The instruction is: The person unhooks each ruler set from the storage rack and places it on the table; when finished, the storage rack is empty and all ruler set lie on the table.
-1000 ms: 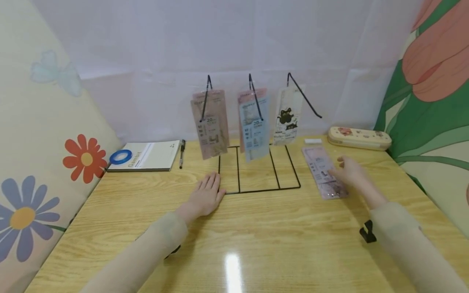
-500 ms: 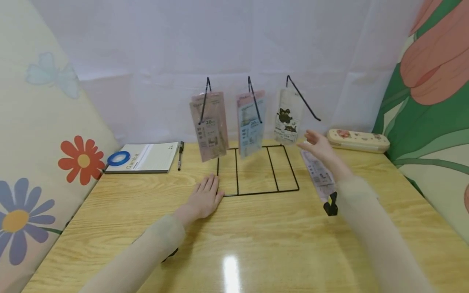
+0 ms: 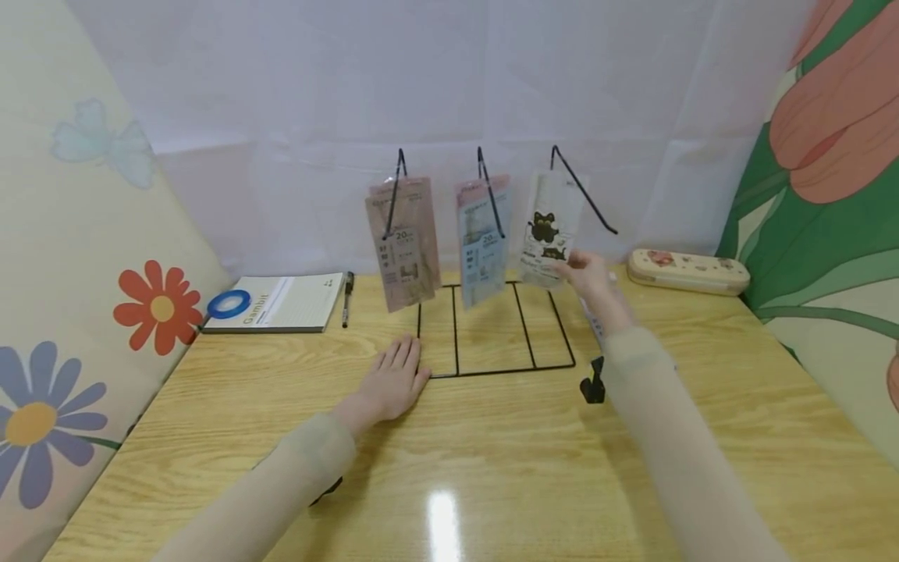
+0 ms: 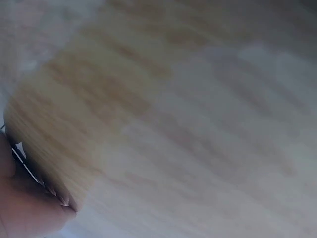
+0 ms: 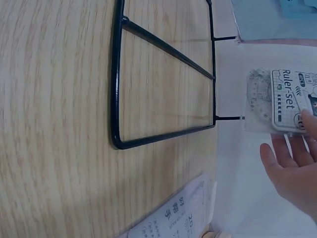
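Note:
My right hand (image 3: 591, 285) pinches the lower right edge of a white ruler set packet (image 3: 545, 222) with black cat drawings, which hangs from the right hook of a black wire rack. In the right wrist view the thumb lies on the packet's front, fingers behind it. My left hand (image 3: 393, 381) rests flat on the table, fingers straight, at the left front corner of the rack's base (image 3: 455, 336). Pink packets (image 3: 403, 265) hang on the left hook, and a blue packet (image 3: 481, 257) with a pink one behind on the middle hook.
A purple packet (image 5: 181, 215) lies on the table, mostly hidden by my right arm in the head view. Beyond it sits a cream pencil case (image 3: 688, 272). At the left back are a notebook (image 3: 295, 300), a blue tape roll (image 3: 229, 304) and a pen (image 3: 347, 299).
My right hand has moved left from beside the purple packet to the hanging ruler set packet and taken its lower edge. The left hand has stayed in place.

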Action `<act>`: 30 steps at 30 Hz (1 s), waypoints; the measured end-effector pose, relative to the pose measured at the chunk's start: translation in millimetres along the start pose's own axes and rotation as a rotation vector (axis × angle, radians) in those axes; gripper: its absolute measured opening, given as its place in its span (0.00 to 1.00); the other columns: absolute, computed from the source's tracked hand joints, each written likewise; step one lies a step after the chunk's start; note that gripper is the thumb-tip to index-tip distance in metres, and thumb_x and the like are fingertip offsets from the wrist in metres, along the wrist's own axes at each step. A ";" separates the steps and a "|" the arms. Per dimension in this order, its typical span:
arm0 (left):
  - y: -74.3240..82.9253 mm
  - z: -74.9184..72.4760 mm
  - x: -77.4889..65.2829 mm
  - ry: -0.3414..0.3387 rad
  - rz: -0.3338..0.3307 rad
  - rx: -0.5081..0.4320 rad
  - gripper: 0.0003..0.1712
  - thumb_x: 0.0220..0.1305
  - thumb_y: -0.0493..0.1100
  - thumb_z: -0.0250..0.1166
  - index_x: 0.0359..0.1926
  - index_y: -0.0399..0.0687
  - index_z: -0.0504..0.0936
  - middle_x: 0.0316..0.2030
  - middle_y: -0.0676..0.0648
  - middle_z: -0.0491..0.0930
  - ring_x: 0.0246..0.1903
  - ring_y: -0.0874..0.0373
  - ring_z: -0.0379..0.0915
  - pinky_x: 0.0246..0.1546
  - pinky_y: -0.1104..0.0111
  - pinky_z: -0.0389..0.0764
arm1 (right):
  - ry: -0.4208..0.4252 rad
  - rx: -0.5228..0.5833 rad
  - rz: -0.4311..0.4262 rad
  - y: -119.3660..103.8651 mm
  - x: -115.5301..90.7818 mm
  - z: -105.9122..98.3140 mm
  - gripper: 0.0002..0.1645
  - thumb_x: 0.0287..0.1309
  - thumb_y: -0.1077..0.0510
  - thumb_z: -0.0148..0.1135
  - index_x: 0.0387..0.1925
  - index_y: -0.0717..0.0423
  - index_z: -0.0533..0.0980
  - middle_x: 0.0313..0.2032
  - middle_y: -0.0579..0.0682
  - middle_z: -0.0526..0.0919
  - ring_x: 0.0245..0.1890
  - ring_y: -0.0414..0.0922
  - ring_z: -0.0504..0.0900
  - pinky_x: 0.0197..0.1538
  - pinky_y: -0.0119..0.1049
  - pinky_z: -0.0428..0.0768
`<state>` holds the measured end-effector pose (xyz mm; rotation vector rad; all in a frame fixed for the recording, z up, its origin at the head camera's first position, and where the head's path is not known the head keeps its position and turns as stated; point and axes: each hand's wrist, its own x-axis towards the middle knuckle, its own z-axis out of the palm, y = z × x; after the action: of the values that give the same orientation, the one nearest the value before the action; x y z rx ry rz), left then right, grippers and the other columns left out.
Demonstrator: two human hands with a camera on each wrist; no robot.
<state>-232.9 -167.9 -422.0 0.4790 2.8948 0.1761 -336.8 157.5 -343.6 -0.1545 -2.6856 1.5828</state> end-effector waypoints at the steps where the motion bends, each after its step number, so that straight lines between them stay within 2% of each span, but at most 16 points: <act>1: 0.0 -0.3 -0.1 -0.003 0.000 0.001 0.37 0.75 0.56 0.31 0.73 0.35 0.38 0.74 0.36 0.34 0.73 0.41 0.30 0.72 0.48 0.41 | 0.010 -0.008 -0.014 1.1 0.3 1.5 0.26 0.65 0.53 0.55 0.58 0.66 0.68 0.60 0.63 0.70 0.60 0.57 0.70 0.63 0.48 0.69; 3: 0.1 -0.8 -0.2 -0.004 0.001 0.001 0.37 0.75 0.56 0.31 0.73 0.35 0.38 0.74 0.36 0.34 0.73 0.41 0.30 0.72 0.48 0.41 | 0.019 0.033 -0.021 3.9 0.5 4.0 0.20 0.64 0.55 0.56 0.50 0.68 0.70 0.52 0.62 0.75 0.51 0.53 0.74 0.57 0.45 0.74; 6: 0.1 -1.2 -0.1 -0.007 0.002 0.003 0.37 0.75 0.56 0.31 0.73 0.35 0.37 0.74 0.36 0.34 0.73 0.41 0.30 0.72 0.48 0.41 | -0.004 0.162 -0.003 7.6 -1.2 5.9 0.18 0.64 0.59 0.56 0.49 0.69 0.70 0.52 0.63 0.76 0.49 0.50 0.76 0.56 0.40 0.75; 8: -0.1 -1.4 -0.1 -0.008 0.001 0.002 0.37 0.75 0.56 0.31 0.73 0.35 0.37 0.74 0.36 0.34 0.73 0.41 0.30 0.72 0.48 0.41 | -0.029 0.238 0.021 9.9 -3.8 5.1 0.19 0.63 0.60 0.57 0.53 0.67 0.70 0.55 0.62 0.76 0.53 0.50 0.76 0.59 0.40 0.74; 10: -0.1 -1.8 -0.2 -0.008 -0.001 -0.001 0.37 0.75 0.56 0.31 0.73 0.35 0.37 0.74 0.36 0.34 0.73 0.41 0.30 0.72 0.48 0.40 | -0.054 0.215 0.037 13.0 -8.4 2.2 0.24 0.64 0.58 0.57 0.59 0.63 0.69 0.60 0.60 0.74 0.59 0.51 0.73 0.63 0.42 0.71; 12: 0.1 -2.5 -0.4 -0.006 -0.002 -0.006 0.37 0.75 0.56 0.31 0.73 0.35 0.38 0.74 0.36 0.34 0.73 0.41 0.30 0.72 0.48 0.41 | -0.074 0.172 0.010 17.6 -13.5 -1.8 0.25 0.64 0.56 0.56 0.60 0.62 0.69 0.60 0.61 0.74 0.59 0.52 0.74 0.64 0.45 0.70; 15: 0.4 -3.3 -0.6 -0.009 -0.002 -0.010 0.37 0.75 0.56 0.31 0.73 0.36 0.38 0.74 0.36 0.34 0.73 0.41 0.30 0.72 0.47 0.41 | -0.082 0.112 -0.041 25.0 -21.9 -8.3 0.24 0.64 0.54 0.57 0.57 0.62 0.72 0.56 0.62 0.77 0.50 0.45 0.78 0.60 0.44 0.73; 17: -0.1 -3.1 -0.5 -0.010 -0.004 -0.010 0.38 0.75 0.56 0.31 0.73 0.35 0.38 0.74 0.36 0.34 0.73 0.41 0.30 0.72 0.47 0.41 | -0.093 0.126 -0.084 28.9 -27.9 -12.0 0.25 0.63 0.55 0.58 0.57 0.65 0.72 0.56 0.65 0.76 0.44 0.40 0.79 0.57 0.43 0.76; 20: -1.6 -2.7 -0.4 -0.007 -0.010 -0.006 0.38 0.75 0.56 0.31 0.73 0.36 0.38 0.74 0.36 0.34 0.73 0.41 0.30 0.72 0.48 0.41 | -0.107 0.092 -0.088 32.3 -39.5 -17.5 0.26 0.61 0.52 0.60 0.56 0.64 0.73 0.55 0.63 0.77 0.37 0.30 0.78 0.55 0.41 0.77; 25: -2.3 -2.8 -0.6 -0.008 -0.013 0.002 0.38 0.75 0.57 0.30 0.73 0.36 0.37 0.74 0.36 0.34 0.73 0.41 0.30 0.72 0.48 0.40 | -0.161 0.094 -0.089 39.4 -64.9 -27.7 0.28 0.61 0.51 0.60 0.56 0.67 0.72 0.54 0.64 0.77 0.36 0.29 0.78 0.55 0.41 0.78; 27: -2.0 -2.9 -0.9 -0.013 -0.011 0.005 0.38 0.75 0.57 0.30 0.73 0.36 0.37 0.74 0.36 0.34 0.73 0.41 0.30 0.72 0.48 0.40 | -0.176 0.111 -0.095 43.2 -77.4 -32.1 0.29 0.61 0.52 0.61 0.56 0.70 0.71 0.51 0.63 0.80 0.35 0.29 0.80 0.52 0.38 0.79; 30: -1.2 -3.4 -1.4 -0.015 -0.007 0.004 0.38 0.75 0.57 0.30 0.73 0.35 0.37 0.74 0.36 0.34 0.73 0.41 0.30 0.72 0.48 0.41 | -0.188 0.122 -0.092 48.8 -98.2 -40.3 0.27 0.60 0.53 0.61 0.52 0.72 0.73 0.43 0.55 0.86 0.33 0.30 0.82 0.46 0.31 0.81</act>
<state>-232.7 -169.7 -418.7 0.4692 2.8822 0.1650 -232.7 206.7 -363.4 0.1252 -2.6727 1.8099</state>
